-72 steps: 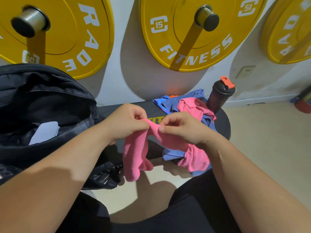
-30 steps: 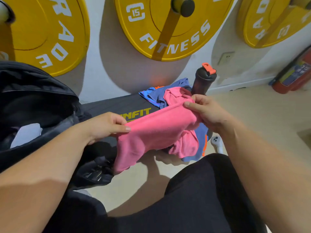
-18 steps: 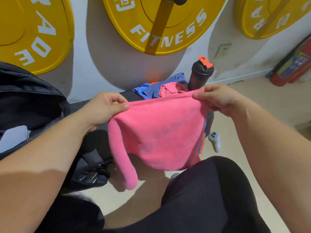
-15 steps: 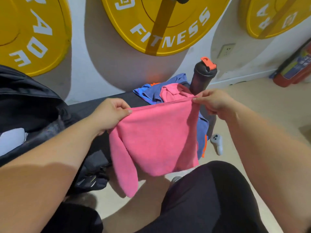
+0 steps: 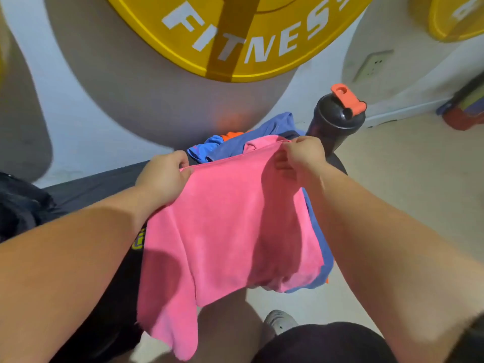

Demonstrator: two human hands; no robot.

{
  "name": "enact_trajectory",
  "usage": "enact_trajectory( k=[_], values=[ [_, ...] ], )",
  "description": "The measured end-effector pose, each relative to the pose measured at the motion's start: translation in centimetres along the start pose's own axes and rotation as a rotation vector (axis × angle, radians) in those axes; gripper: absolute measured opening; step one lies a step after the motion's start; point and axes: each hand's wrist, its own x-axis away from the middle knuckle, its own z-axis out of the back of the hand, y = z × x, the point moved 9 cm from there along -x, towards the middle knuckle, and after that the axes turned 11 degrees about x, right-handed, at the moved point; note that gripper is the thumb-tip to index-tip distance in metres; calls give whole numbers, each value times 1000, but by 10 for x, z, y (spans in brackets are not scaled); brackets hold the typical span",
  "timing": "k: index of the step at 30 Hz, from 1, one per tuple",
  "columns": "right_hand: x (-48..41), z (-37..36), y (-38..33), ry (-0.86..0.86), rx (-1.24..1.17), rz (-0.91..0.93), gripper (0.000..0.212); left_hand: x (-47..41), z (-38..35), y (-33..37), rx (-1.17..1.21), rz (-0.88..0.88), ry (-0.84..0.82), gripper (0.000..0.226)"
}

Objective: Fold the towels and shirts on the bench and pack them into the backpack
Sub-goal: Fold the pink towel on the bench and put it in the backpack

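As the pink towel (image 5: pixel 230 231) hangs unfolded in the air above the bench (image 5: pixel 91 187), I judge that the task is only at its beginning. The left hand (image 5: pixel 163 174) pinches the top edge near one corner and the right hand (image 5: pixel 301 153) pinches it near the other, fingers curled tight on the cloth. Behind the towel a heap of blue and pink clothes (image 5: pixel 230 148) lies on the bench, not folded, beside a black bottle (image 5: pixel 335 124). The backpack (image 5: pixel 23 205) is at the left edge; I cannot see inside it. Nearly all folding and packing is left, I think.
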Motion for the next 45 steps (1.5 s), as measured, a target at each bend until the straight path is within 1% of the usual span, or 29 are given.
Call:
enact_trajectory(
  k=[2, 3, 6, 8, 11, 12, 16, 18, 20, 23, 26, 30, 32, 35, 38, 41, 43, 45],
  values=[
    [-13, -4, -18, -6, 85, 45, 12, -22, 2, 3, -67, -12, 14, 11],
    [-24, -5, -28, 18, 143, 87, 10, -32, 4, 5, -99, -9, 23, 10],
    [-41, -10, -57, 156, 363, 237, 23, -56, 9, 6, -152, -28, 62, 10],
    [-34, -20, -69, 176, 455, 342, 26, -66, 4, 2, -138, -41, 33, 13],
    [-27, -49, -55, 46, 582, 458, 60, -65, -20, -7, -119, -47, -120, 49],
    [-23, -58, -43, 11, 662, 494, 66, -59, -26, -11, -126, -41, -135, 54],
    [11, -87, 0, 48, 1152, 718, 73, -15, -30, -26, -169, -2, -60, 54],
    [27, -102, 14, 1, 1281, 792, 78, 13, -26, -30, -161, 23, 5, 54],
    [40, -110, 23, -15, 1331, 842, 78, 40, -20, -39, -146, 88, 50, 56],
    [51, -110, 42, -23, 1395, 851, 78, 82, -15, -57, -116, 214, 64, 61],
    [45, -91, 63, -33, 1505, 883, 79, 126, -14, -75, -102, 242, 68, 68],
    [40, -76, 57, -69, 1578, 833, 83, 171, -16, -104, -148, 380, 30, 65],
    [50, -84, 47, -60, 1532, 785, 83, 184, -16, -111, -171, 442, -5, 63],
    [79, -115, 36, -88, 1427, 767, 79, 195, -22, -122, -90, 499, -64, 55],
    [115, -157, 48, -210, 1372, 773, 70, 201, -29, -125, -10, 499, -92, 46],
    [134, -186, 81, -330, 1403, 766, 70, 201, -27, -124, -4, 461, -51, 33],
    [133, -192, 99, -349, 1467, 759, 72, 199, -26, -124, 4, 423, -13, 17],
    [130, -192, 105, -358, 1489, 754, 73, 199, -29, -124, 12, 389, -14, 12]
  ],
)
